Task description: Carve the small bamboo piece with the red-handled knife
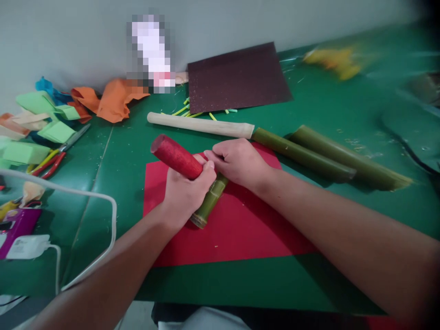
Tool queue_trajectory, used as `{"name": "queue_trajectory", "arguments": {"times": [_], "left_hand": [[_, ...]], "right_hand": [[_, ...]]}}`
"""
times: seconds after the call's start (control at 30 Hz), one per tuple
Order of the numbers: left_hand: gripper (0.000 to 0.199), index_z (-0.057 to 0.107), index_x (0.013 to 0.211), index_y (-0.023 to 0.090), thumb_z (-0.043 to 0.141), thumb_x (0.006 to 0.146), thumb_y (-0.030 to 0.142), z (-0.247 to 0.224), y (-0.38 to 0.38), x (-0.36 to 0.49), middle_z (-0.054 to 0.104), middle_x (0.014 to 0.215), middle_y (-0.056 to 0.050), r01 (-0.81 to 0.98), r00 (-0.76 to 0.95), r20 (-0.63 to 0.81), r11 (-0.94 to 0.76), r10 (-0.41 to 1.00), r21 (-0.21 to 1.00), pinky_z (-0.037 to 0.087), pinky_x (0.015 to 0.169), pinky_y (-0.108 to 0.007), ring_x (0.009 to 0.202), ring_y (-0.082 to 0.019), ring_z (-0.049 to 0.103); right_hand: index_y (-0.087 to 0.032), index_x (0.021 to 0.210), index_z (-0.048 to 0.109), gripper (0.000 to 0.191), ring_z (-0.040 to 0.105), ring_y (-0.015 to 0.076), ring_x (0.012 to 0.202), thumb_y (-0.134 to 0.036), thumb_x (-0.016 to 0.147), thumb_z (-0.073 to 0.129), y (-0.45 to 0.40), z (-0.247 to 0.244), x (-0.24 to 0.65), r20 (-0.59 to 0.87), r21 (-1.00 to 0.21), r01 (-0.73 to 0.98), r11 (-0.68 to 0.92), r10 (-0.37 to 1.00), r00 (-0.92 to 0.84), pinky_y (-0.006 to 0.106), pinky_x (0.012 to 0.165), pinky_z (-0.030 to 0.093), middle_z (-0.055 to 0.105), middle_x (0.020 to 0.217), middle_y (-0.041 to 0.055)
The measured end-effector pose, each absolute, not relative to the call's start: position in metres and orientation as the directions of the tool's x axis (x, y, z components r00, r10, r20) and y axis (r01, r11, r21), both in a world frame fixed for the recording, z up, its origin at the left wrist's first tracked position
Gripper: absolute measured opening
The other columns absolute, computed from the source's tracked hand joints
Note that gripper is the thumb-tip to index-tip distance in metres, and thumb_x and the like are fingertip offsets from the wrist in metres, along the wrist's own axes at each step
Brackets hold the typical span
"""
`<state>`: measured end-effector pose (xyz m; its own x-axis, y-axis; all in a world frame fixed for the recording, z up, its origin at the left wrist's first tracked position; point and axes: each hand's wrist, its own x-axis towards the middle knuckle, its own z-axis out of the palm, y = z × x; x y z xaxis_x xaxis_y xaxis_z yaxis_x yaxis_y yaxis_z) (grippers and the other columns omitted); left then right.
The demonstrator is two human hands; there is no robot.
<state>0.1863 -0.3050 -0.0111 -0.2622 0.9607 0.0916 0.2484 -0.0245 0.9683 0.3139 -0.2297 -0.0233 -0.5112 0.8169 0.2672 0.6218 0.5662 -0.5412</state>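
So your left hand (188,187) is wrapped around the red tube (176,155), tilted over the red sheet (237,231) on the counter (120,151). Your right hand's (239,161) fingers are curled by the green bamboo piece's (211,200) far end; can't tell if they're gripping anything.

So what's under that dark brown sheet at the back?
Thin yellow-green strips poke out along the front edge of the dark brown sheet; anything farther beneath is covered.
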Motion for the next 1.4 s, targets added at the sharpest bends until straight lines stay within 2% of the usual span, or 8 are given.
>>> {"name": "queue_trajectory", "arguments": {"times": [0.2,0.47,0.7,0.87,1.13,1.4], "left_hand": [[0.022,0.055,0.060,0.019,0.064,0.079,0.024,-0.009,-0.308,0.181,0.048,0.045,0.006,0.246,-0.251,0.024,0.040,0.968,0.968,0.038,0.037,-0.016,0.038,-0.006,0.045],[0.022,0.056,0.060,0.019,0.064,0.079,0.024,-0.014,-0.320,0.174,0.051,0.045,0.005,0.247,-0.240,0.038,0.023,0.970,0.969,0.037,0.036,-0.015,0.038,-0.006,0.047],[0.022,0.055,0.060,0.019,0.064,0.079,0.025,-0.015,-0.313,0.178,0.049,0.046,0.006,0.277,-0.249,0.115,-0.043,0.962,0.960,0.041,0.040,-0.017,0.039,-0.006,0.047],[0.022,0.054,0.060,0.018,0.065,0.078,0.025,-0.015,-0.310,0.179,0.052,0.054,0.005,0.258,-0.262,0.099,-0.030,0.960,0.966,0.041,0.040,-0.017,0.041,-0.005,0.047],[0.027,0.051,0.057,0.018,0.063,0.080,0.024,-0.016,-0.308,0.179,0.048,0.049,0.005,0.212,-0.232,0.107,-0.057,0.967,0.976,0.039,0.039,-0.016,0.040,-0.005,0.045],[0.025,0.055,0.061,0.018,0.062,0.083,0.025,-0.014,-0.305,0.181,0.053,0.053,0.004,0.164,-0.209,0.080,-0.045,0.975,0.985,0.035,0.037,-0.014,0.044,-0.005,0.050]], "right_hand": [[-0.020,0.052,0.028,0.047,0.022,0.0089,0.052,-0.033,0.093,0.047,-0.229,-0.022,0.314,0.244,-0.519,0.672,0.529,0.844,-0.477,0.031,0.056,0.018,0.032,0.051,-0.0035],[-0.020,0.053,0.027,0.047,0.023,0.0095,0.053,-0.032,0.093,0.048,-0.230,-0.018,0.311,0.213,-0.513,0.685,0.517,0.850,-0.482,0.031,0.056,0.019,0.032,0.051,-0.0030],[-0.021,0.053,0.026,0.047,0.024,0.0095,0.052,-0.032,0.093,0.048,-0.232,-0.017,0.312,0.209,-0.518,0.681,0.518,0.849,-0.486,0.031,0.056,0.020,0.033,0.051,-0.0029],[-0.020,0.053,0.026,0.047,0.023,0.0095,0.053,-0.032,0.093,0.049,-0.232,-0.020,0.312,0.229,-0.533,0.653,0.538,0.835,-0.501,0.031,0.056,0.019,0.031,0.051,-0.0035],[-0.021,0.054,0.026,0.047,0.023,0.0093,0.053,-0.031,0.094,0.049,-0.231,-0.022,0.314,0.245,-0.551,0.640,0.535,0.837,-0.490,0.031,0.057,0.019,0.029,0.052,-0.0041],[-0.020,0.054,0.026,0.047,0.023,0.0091,0.053,-0.032,0.095,0.047,-0.229,-0.025,0.316,0.278,-0.565,0.600,0.567,0.815,-0.509,0.032,0.057,0.018,0.028,0.052,-0.0043]]}}
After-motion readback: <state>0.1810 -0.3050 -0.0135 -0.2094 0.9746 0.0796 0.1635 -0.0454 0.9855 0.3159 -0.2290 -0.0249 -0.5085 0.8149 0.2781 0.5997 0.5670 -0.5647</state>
